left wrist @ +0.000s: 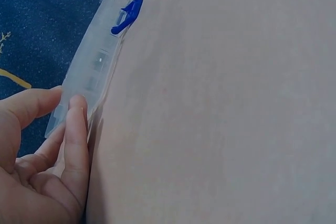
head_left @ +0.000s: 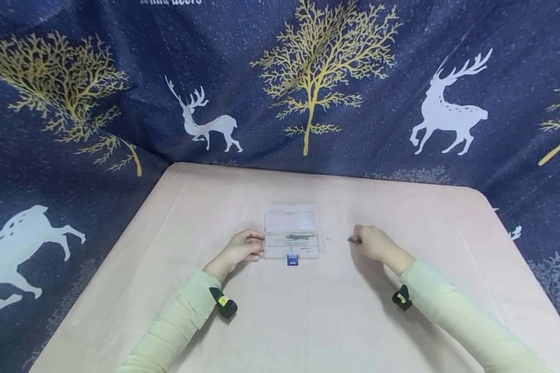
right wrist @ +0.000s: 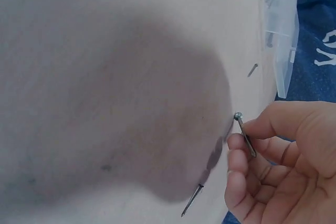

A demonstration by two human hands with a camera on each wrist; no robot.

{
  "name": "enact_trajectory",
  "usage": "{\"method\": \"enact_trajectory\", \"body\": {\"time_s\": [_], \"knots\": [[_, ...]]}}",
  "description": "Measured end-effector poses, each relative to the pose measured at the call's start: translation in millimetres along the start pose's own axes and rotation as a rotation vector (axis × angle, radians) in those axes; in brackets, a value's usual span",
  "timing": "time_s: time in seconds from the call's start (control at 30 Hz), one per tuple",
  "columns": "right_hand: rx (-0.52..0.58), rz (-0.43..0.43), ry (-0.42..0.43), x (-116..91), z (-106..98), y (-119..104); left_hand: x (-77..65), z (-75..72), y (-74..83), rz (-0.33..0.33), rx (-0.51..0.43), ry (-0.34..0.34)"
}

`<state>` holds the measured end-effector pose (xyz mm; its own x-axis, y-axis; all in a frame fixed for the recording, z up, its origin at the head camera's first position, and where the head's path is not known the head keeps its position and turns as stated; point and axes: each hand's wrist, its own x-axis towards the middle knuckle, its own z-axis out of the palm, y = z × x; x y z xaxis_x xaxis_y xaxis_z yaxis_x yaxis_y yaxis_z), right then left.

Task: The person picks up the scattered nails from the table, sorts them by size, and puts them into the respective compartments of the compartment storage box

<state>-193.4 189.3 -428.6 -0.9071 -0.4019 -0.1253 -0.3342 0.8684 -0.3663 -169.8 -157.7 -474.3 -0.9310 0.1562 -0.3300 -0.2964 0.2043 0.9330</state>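
Note:
A clear plastic box (head_left: 291, 252) lies with its lid (head_left: 291, 217) raised and a blue latch (head_left: 292, 260) at its front. Several nails (head_left: 300, 237) rest in its compartments. At the box's left end, my left hand (head_left: 242, 245) holds the side, thumb and fingers against the plastic (left wrist: 86, 69). My right hand (head_left: 373, 242), to the right of the box, pinches a nail (right wrist: 245, 135) between thumb and fingertips. One small nail (right wrist: 253, 70) lies on the table between that hand and the box. Another nail (right wrist: 192, 200) lies near the hand's shadow.
The box stands on a table with a pale pink cover (head_left: 308, 311). A dark blue cloth (head_left: 270, 129) with white deer and yellow trees hangs behind the table and along its left side. Black straps (head_left: 224, 304) sit on both wrists over light green sleeves.

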Motion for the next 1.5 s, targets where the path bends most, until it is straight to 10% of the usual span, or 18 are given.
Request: {"method": "enact_trajectory", "body": {"time_s": [0.7, 1.5], "knots": [[0.614, 0.152, 0.056, -4, 9, 12, -1.7, -0.1, -3.0, -0.002, -0.016, 0.006], [0.78, 0.125, 0.091, 23, 10, -28, -2.0, 0.4, -1.2, 0.008, -0.014, 0.0]]}}
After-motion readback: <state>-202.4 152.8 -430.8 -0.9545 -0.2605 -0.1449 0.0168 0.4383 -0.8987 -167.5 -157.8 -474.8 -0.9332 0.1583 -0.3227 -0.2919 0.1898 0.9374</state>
